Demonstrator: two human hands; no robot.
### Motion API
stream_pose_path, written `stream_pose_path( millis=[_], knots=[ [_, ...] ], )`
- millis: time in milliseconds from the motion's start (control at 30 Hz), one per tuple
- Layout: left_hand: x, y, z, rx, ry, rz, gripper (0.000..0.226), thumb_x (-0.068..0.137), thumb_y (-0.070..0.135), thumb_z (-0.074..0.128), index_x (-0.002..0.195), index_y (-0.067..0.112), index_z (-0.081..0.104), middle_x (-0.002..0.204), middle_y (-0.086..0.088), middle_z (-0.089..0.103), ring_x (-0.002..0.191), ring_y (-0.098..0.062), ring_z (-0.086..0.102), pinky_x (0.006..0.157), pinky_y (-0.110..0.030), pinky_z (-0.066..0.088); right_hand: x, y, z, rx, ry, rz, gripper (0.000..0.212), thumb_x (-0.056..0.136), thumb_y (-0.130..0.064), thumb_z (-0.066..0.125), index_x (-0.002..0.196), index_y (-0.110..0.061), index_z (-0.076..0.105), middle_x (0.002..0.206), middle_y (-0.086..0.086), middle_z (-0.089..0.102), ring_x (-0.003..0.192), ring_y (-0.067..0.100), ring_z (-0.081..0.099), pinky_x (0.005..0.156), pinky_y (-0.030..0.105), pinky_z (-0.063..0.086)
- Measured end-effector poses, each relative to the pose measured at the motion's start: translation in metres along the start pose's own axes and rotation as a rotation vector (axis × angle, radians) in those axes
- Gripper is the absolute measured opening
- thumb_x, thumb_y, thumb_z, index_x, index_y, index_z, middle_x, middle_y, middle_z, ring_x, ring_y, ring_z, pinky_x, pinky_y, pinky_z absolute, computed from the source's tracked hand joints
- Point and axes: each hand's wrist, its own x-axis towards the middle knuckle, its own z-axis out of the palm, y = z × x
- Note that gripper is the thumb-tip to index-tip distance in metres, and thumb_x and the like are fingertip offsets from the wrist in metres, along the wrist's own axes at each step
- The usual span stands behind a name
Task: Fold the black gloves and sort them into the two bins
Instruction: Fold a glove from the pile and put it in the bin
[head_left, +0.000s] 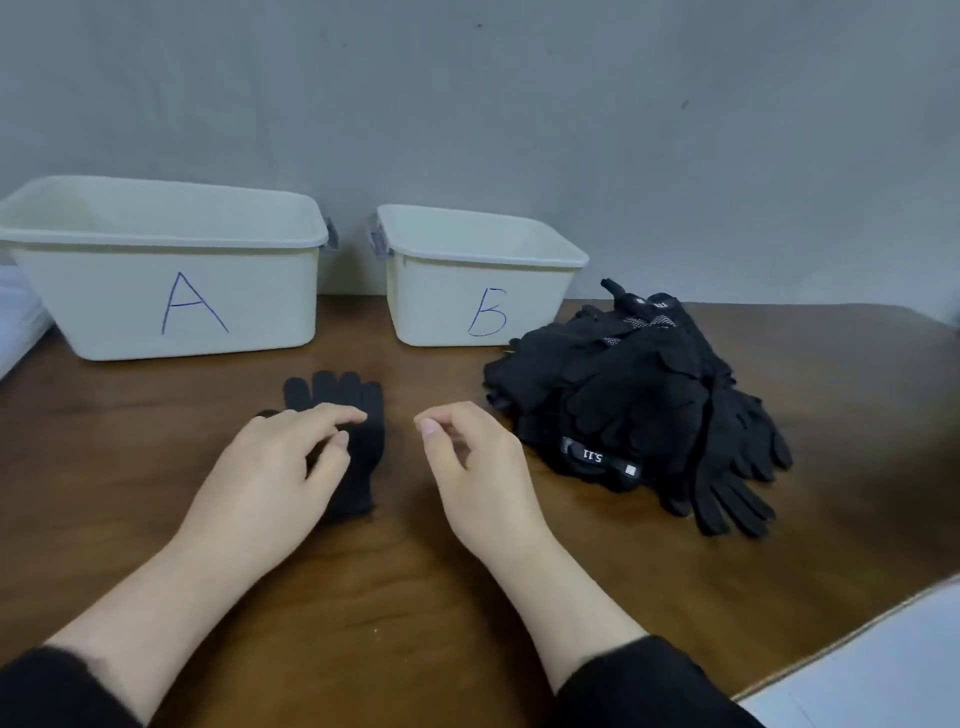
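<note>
Left grip (291, 457) relaxed, fingers loosely curved, resting over single black glove (358, 415), touching but not clenching it; looks like pinning glove flat ahead of a fold. Right grip (467, 457) released, holding nothing, thumb and forefinger loosely curled, hovering just right of glove, apart from it, likely ready to lift one end.

Glove lying flat on brown surface (415, 623), fingers pointing away toward bins, cuff nearest body, still unfolded. Laid out alone, probably so folding gets room.

Bin A (171, 306) behind glove and to its left, bin B (478, 312) behind glove and to its right, both against wall at back edge of surface. Insides not visible, contents cannot tell. Letters facing wearer, presumably for quick sorting.

Pile of black gloves (634, 405) well right of glove, just in front of bin B's right corner; mixed types, some with white-lettered wrist straps. Within right grip's reach, so likely next supply.

Fold not yet started.
</note>
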Motion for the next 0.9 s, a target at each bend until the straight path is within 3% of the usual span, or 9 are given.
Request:
stream_pose_path(
  millis=[167,300,433,600,733,800,900],
  knots=[
    [0.005,0.036,0.026,-0.081,0.054,0.063,0.029,0.098,0.029,0.050,0.124,0.035,0.063,0.097,0.017,0.064,0.094,-0.009,0.056,0.087,-0.030,0.048,0.001,0.012,-0.027,-0.051,0.191,-0.097,0.017,0.103,-0.023,0.053,0.109,-0.018,0.068,0.104,-0.012,0.063,0.102,0.007,0.060,0.090,0.031,0.051],
    [0.008,0.046,0.032,-0.078,-0.019,0.154,0.031,0.098,0.031,0.050,0.127,0.035,0.062,0.102,0.018,0.063,0.102,-0.005,0.055,0.089,-0.024,0.042,0.018,0.024,-0.084,-0.247,0.276,-0.190,0.016,0.100,-0.020,0.056,0.110,-0.017,0.069,0.111,-0.008,0.065,0.107,0.012,0.059,0.096,0.035,0.049],
    [0.012,0.044,0.032,-0.086,-0.062,0.186,0.034,0.097,0.037,0.049,0.129,0.037,0.060,0.098,0.027,0.058,0.099,-0.002,0.053,0.089,-0.021,0.040,0.051,0.041,-0.162,-0.468,0.316,-0.024,0.024,0.100,-0.020,0.056,0.121,-0.017,0.067,0.122,-0.002,0.065,0.117,0.019,0.057,0.104,0.039,0.045],
    [0.014,0.040,0.031,-0.099,-0.072,0.171,0.035,0.097,0.038,0.050,0.131,0.039,0.058,0.098,0.029,0.057,0.096,0.007,0.052,0.080,-0.009,0.036,0.081,0.060,-0.216,-0.773,-0.013,0.385,0.036,0.102,-0.025,0.053,0.135,-0.014,0.061,0.135,0.012,0.062,0.125,0.033,0.056,0.101,0.039,0.045],
    [0.016,0.036,0.030,-0.114,-0.107,0.143,0.034,0.098,0.038,0.049,0.131,0.041,0.057,0.097,0.028,0.059,0.099,0.017,0.047,0.074,-0.004,0.035,0.090,0.064,-0.224,-0.863,-0.123,0.391,0.040,0.098,-0.025,0.061,0.136,-0.014,0.060,0.134,0.013,0.062,0.124,0.034,0.056,0.101,0.041,0.046],
    [0.016,0.035,0.029,-0.116,-0.109,0.143,0.034,0.098,0.039,0.049,0.131,0.041,0.057,0.096,0.029,0.059,0.102,0.019,0.044,0.074,-0.004,0.036,0.096,0.067,-0.225,-0.900,-0.128,0.351,0.034,0.094,-0.024,0.066,0.128,-0.016,0.065,0.127,0.011,0.064,0.117,0.032,0.059,0.098,0.042,0.048],
    [0.015,0.034,0.029,-0.113,-0.113,0.143,0.034,0.098,0.039,0.049,0.131,0.040,0.057,0.096,0.029,0.059,0.104,0.021,0.042,0.074,-0.003,0.035,0.102,0.070,-0.224,-0.942,-0.096,0.322,0.005,0.092,-0.024,0.067,0.095,-0.027,0.066,0.110,0.006,0.066,0.098,0.029,0.059,0.091,0.045,0.050]
  ],
)
